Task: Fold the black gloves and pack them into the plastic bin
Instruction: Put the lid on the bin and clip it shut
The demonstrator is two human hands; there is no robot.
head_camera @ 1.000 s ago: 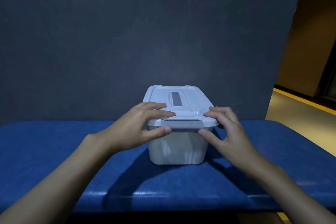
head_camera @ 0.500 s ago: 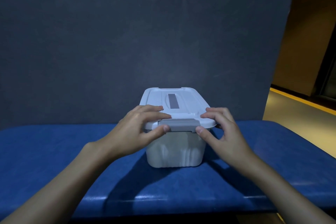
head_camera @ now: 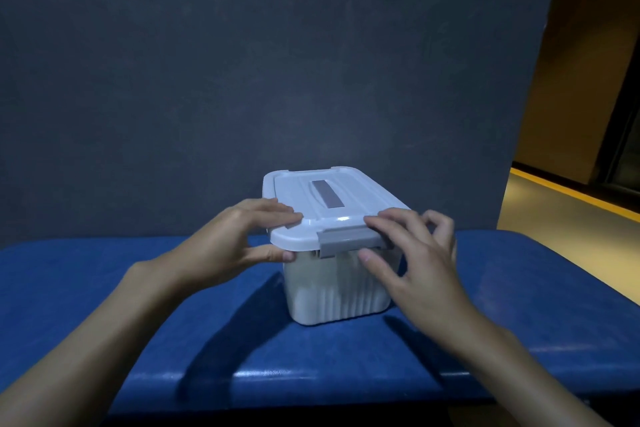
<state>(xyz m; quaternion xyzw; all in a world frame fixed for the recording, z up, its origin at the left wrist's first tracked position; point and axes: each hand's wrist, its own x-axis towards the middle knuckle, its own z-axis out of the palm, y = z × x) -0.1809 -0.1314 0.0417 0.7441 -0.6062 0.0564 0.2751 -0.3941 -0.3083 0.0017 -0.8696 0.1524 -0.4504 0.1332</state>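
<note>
Hands meet at the near end of a white plastic bin (head_camera: 332,288), which stands on a blue padded table (head_camera: 104,288), slightly right of its middle and turned a little so that its short end faces the person. The lid (head_camera: 301,191) is on the bin, with a grey strip (head_camera: 327,194) running along its top and a grey latch (head_camera: 343,239) folded over the rim at the near end. The ribbed wall is cloudy, so what lies inside cannot be told.

At the near left corner of the lid is the left hand (head_camera: 225,246): its fingers (head_camera: 277,215) lie flat on top and its thumb (head_camera: 273,255) reaches in under the rim, tip against the wall, so the corner sits in a narrow pinch. The right hand (head_camera: 415,274), somewhat blurred, is at the latch's right end. Its first fingers (head_camera: 388,222) rest on top of the latch and its thumb (head_camera: 374,262) sits right under the lower edge, holding the latch in a shallow pinch, while the outer two fingers curl up clear of the lid.

Both forearms come in from the bottom corners. Behind the table stands a dark grey backdrop (head_camera: 242,62), and a floor (head_camera: 571,218) with a yellow line shows at the right.
</note>
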